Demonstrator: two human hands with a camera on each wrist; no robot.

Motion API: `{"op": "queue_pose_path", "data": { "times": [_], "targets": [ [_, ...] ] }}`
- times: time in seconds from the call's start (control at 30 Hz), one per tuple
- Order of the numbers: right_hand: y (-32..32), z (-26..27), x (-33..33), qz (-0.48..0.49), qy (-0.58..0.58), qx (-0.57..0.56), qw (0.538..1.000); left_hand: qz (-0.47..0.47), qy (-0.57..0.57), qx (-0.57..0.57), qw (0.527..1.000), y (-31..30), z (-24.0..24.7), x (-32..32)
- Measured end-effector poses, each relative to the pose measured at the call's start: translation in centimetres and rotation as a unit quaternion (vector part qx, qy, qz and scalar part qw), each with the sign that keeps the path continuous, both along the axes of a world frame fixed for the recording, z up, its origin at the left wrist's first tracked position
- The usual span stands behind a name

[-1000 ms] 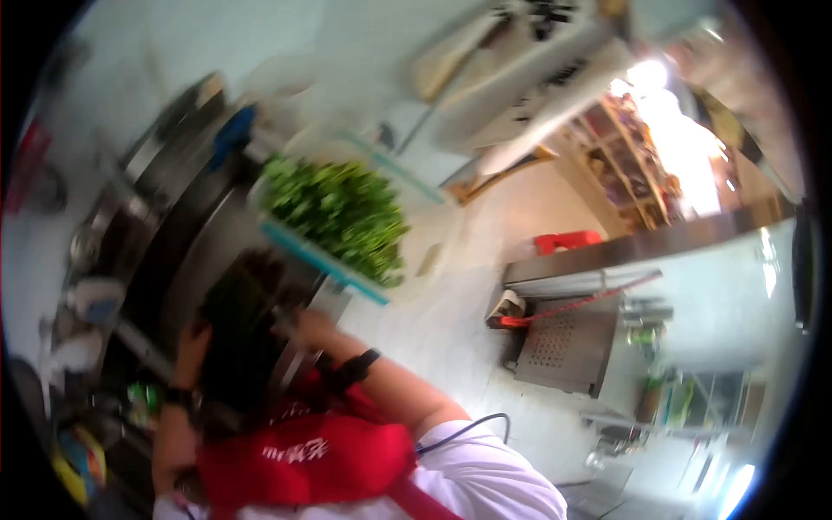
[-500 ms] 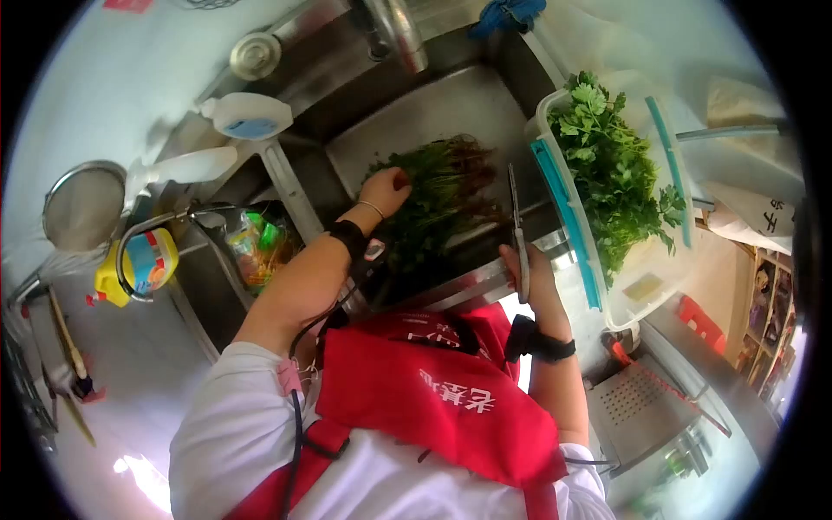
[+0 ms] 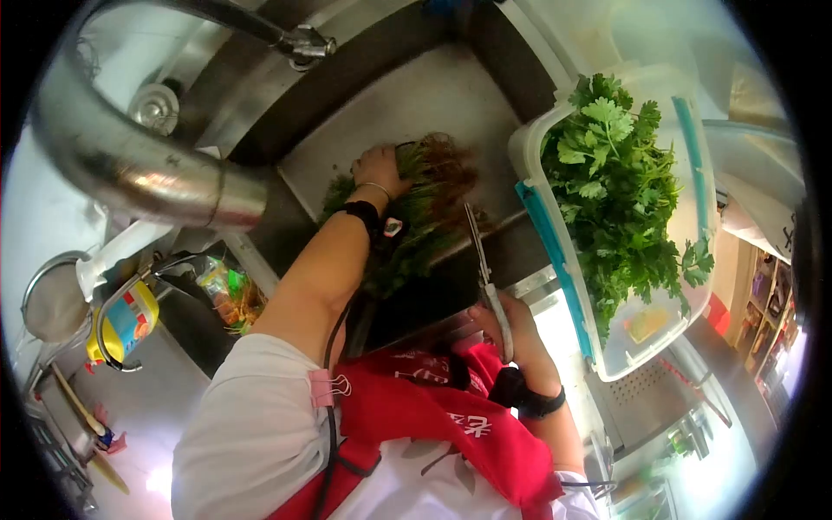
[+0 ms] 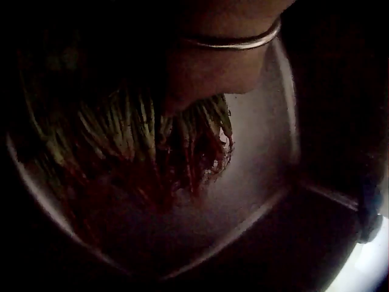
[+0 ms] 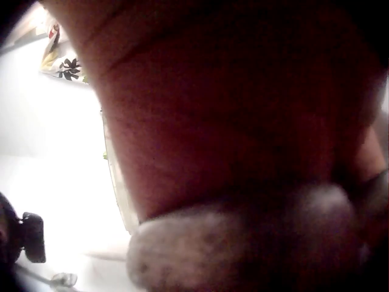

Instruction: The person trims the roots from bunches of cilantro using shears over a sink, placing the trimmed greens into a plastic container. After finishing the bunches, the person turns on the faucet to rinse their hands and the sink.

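Observation:
In the head view a bunch of cilantro [image 3: 425, 186] lies in the steel sink, its reddish-brown roots [image 3: 452, 173] pointing right. My left hand [image 3: 380, 173] grips stems at the bunch's far side; in the left wrist view the stems [image 4: 130, 131] and roots fan out below that hand [image 4: 213, 76], whose fingertips are hidden. Over the sink's near right edge, my right hand [image 3: 511, 325] holds scissors [image 3: 481, 260] by the pale handle, blades pointing away from the body. A blurred pale handle [image 5: 182, 252] crosses the bottom of the right wrist view.
A clear plastic box [image 3: 646, 347] with turquoise clips stands right of the sink, holding leafy greens [image 3: 615, 191]. A large metal faucet pipe [image 3: 156, 173] arches over the left side. Left of the basin are a yellow bottle [image 3: 126, 321], a strainer [image 3: 56, 299] and a colourful packet [image 3: 227, 290].
The head view swung from the room round to the sink, then closer over it. My left hand has moved to the bunch's far edge. The right hand keeps hold of the scissors.

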State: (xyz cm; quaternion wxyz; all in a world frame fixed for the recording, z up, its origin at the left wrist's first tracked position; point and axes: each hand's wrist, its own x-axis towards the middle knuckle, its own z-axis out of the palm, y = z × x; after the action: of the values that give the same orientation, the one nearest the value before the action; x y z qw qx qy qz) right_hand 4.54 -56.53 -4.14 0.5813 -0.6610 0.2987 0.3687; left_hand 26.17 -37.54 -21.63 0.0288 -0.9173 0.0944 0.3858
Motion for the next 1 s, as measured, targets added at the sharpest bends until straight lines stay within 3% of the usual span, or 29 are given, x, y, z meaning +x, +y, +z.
{"op": "queue_pose_path", "data": {
  "times": [0.13, 0.2, 0.27, 0.33, 0.53, 0.6, 0.73, 0.8, 0.93, 1.0],
  "targets": [
    [0.0, 1.1, 1.1, -0.026, 0.02, 0.04, 0.999, -0.002, 0.06, -0.015, 0.998, 0.2, -0.7, 0.1],
    [0.1, 1.0, 1.1, -0.057, 0.055, 0.063, 0.995, -0.019, 0.006, -0.055, 0.998, 0.9, -1.5, -0.2],
    [0.2, -0.6, 0.2, 0.02, -0.05, -0.002, 0.999, -0.052, 0.03, -0.051, 0.997, 1.2, -1.4, 0.2],
    [0.4, -0.6, 0.2, 0.034, -0.059, -0.016, 0.998, -0.086, 0.051, -0.05, 0.994, 1.4, -0.9, 0.4],
    [1.0, -0.1, 0.4, 0.074, -0.073, -0.061, 0.993, 0.011, -0.022, -0.164, 0.986, 4.4, 2.4, 0.6],
    [1.5, 0.1, 0.5, 0.082, -0.087, -0.079, 0.99, 0.164, 0.044, -0.352, 0.921, 6.7, 3.4, 0.3],
    [3.0, 1.6, 0.9, 0.13, -0.123, -0.118, 0.977, 0.183, 0.012, -0.415, 0.891, 11.4, 7.9, -0.9],
    [3.7, 2.2, 1.0, 0.148, -0.135, -0.122, 0.972, 0.222, 0.021, -0.487, 0.845, 12.2, 11.8, -2.2],
    [5.4, 3.6, 1.3, 0.213, -0.16, -0.139, 0.954, 0.243, -0.023, -0.537, 0.807, 14.9, 15.6, -4.1],
    [6.3, 4.6, 1.3, 0.232, -0.181, -0.142, 0.945, 0.287, -0.045, -0.604, 0.742, 15.9, 17.2, -5.1]
  ]
}}
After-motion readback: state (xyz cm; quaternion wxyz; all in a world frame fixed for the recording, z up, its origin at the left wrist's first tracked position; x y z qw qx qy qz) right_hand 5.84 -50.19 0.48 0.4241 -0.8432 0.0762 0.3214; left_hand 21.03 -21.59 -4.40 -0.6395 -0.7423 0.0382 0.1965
